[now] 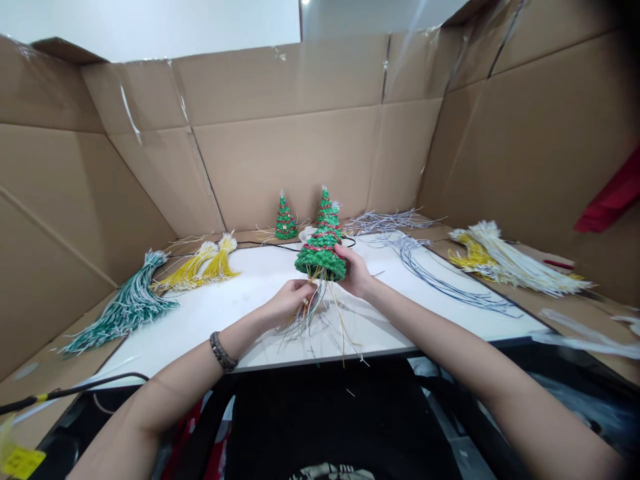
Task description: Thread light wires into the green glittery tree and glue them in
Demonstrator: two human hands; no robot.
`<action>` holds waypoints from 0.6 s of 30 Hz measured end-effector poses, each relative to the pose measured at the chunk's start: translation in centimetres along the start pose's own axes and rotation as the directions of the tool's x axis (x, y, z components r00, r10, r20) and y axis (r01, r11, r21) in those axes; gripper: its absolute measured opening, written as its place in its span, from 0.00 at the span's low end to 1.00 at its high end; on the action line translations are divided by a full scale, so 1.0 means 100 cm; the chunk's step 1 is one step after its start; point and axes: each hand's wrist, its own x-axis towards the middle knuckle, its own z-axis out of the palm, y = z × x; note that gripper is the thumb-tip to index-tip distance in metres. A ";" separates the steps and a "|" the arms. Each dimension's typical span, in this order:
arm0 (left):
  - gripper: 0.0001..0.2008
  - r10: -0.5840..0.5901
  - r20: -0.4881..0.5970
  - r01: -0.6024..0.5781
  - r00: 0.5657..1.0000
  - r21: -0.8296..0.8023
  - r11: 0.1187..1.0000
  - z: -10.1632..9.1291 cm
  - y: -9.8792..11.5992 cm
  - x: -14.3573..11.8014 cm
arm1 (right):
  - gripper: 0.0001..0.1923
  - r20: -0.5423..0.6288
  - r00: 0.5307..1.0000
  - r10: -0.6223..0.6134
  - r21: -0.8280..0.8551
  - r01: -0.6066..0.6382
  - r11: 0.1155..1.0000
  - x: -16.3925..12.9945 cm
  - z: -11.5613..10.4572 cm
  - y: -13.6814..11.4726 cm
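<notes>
A small green Christmas tree [325, 247] with red garland is held above the white board, its base tilted toward me. My right hand [354, 272] grips the tree's lower right side. Thin white, yellow and green wires [325, 297] hang out of the open base. Just below the base on the left, my left hand [295, 300] is closed around some of these wires, with the fingertips partly hidden. Farther back stands another small Christmas tree [285, 219], and part of one more shows behind the held tree.
Bundles of green wires [127, 307] and yellow wires [205, 263] lie at the left. White and yellow wire bundles [520, 260] lie right, and loose pale wires [425, 260] curve across the white board [210, 327]. Cardboard walls [300, 153] enclose the back and sides.
</notes>
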 end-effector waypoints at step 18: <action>0.26 0.034 0.108 -0.009 0.994 -0.225 0.974 0.006 -0.004 -0.003 | 0.22 0.059 0.998 -0.008 -0.036 0.010 0.999 -0.002 0.003 -0.001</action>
